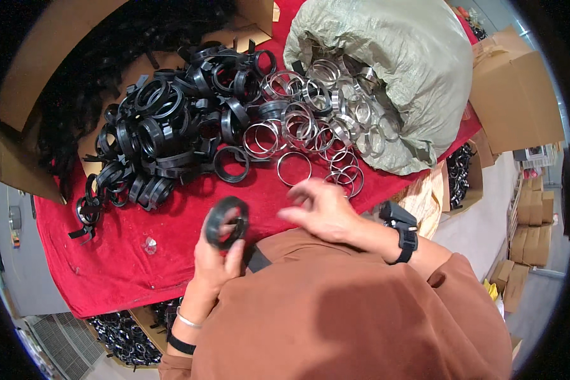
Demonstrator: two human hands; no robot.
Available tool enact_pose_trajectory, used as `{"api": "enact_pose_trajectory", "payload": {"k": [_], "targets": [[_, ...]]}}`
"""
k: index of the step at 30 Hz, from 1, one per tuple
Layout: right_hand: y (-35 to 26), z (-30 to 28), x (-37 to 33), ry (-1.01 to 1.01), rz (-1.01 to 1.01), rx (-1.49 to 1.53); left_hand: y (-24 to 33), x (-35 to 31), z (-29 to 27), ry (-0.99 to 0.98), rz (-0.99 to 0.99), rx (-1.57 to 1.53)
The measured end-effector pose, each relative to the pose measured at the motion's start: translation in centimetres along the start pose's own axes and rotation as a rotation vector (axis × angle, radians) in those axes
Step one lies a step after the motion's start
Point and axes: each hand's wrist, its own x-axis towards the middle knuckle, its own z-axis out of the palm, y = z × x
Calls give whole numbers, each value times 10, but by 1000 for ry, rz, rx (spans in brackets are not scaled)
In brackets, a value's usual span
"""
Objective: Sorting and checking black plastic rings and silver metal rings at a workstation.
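My left hand (pixel 216 266) is closed round a black ring (pixel 216 221), held up over the front of the red cloth and slightly blurred. To its right, my right hand (pixel 326 210) has nothing in it; its fingers are apart and a little curled. Just beyond those fingers lies a loose thin metal ring (pixel 279 167). A heap of black rings with short tabs (pixel 161 142) covers the cloth at the far left. Bright metal rings (pixel 301 123) spill beside it from the mouth of a pale woven sack (pixel 418 69).
A red cloth (pixel 101 272) covers the table. An open cardboard box (pixel 25 88) with many black parts stands at the far left, and another carton (pixel 516 95) at the right. Below the table's front edge sits a box of black parts (pixel 130 339). Several brown cartons (pixel 532 209) are stacked farther right.
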Motion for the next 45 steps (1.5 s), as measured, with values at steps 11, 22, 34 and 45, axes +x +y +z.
{"api": "enact_pose_trajectory", "payload": {"k": [11,22,34,45], "targets": [[60,17,43,295,-88,-573,26,-4,9,135,-679,-1050],[50,-4,37,272,-700,-651,23,-8,10,213,-718,-1142],[42,-7,49,6,-768,-629,17,-10,11,244,-729,-1107],[41,-4,56,-344,-443,-720,19,5,6,194,-778,-1182]]}}
